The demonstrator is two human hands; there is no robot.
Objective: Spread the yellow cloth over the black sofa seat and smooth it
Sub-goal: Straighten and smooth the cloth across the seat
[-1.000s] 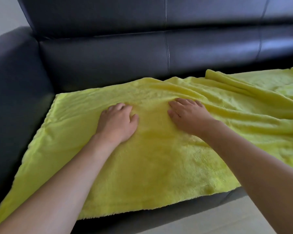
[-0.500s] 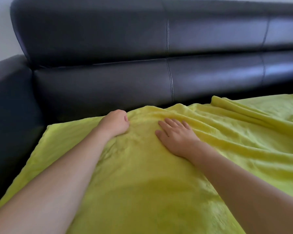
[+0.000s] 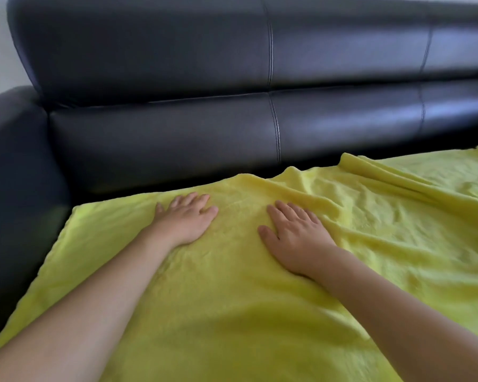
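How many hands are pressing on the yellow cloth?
2. The left hand lies flat near the cloth's back edge, left of centre; the right hand lies flat beside it, next to the wrinkles.

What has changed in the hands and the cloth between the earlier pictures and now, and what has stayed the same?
The left hand, curled at the cloth's far edge half a second ago, now lies flat with fingers spread. Both hands have slid from the cloth's middle toward the sofa back. The right hand stays flat, palm down. The yellow cloth still covers the seat, and the folds on its right side remain.
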